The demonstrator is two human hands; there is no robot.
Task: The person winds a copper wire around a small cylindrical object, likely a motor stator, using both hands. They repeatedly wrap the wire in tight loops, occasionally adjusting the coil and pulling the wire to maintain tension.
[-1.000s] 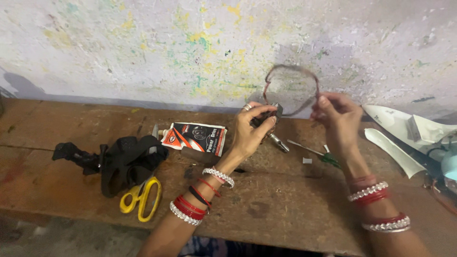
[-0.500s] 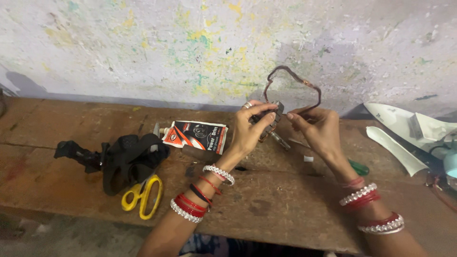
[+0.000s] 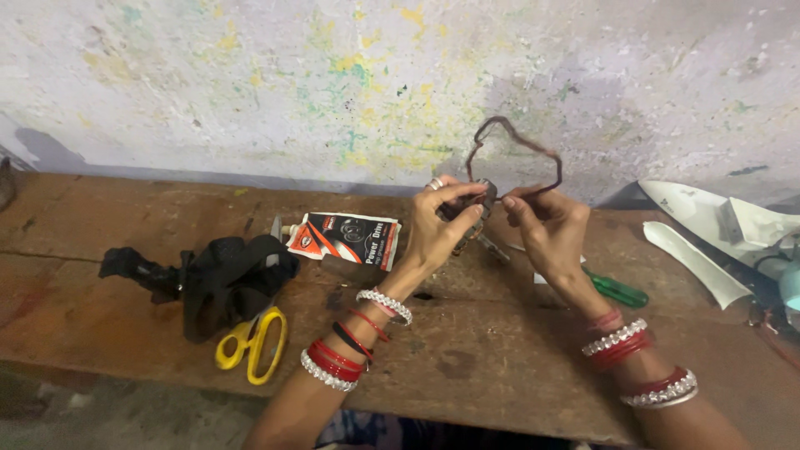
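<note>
Above the wooden bench (image 3: 467, 358) my left hand (image 3: 442, 229) pinches a small dark metal part (image 3: 479, 204) between thumb and fingers. A thin reddish-brown wire (image 3: 517, 146) loops up from that part and bends back down into my right hand (image 3: 546, 229), which grips its other end. The two hands almost touch. Both wrists wear red and white bangles. A metal tool tip (image 3: 493, 247) pokes out below the hands.
On the bench lie a green-handled screwdriver (image 3: 615, 290), a red, white and black pouch (image 3: 346, 240), yellow-handled scissors (image 3: 254, 343) and a black strap bundle (image 3: 208, 279). White plastic shell pieces (image 3: 696, 258) sit at the right. A stained wall (image 3: 250, 83) stands behind.
My right hand has moved left until it meets my left hand. The wire loop has narrowed and stands taller between them.
</note>
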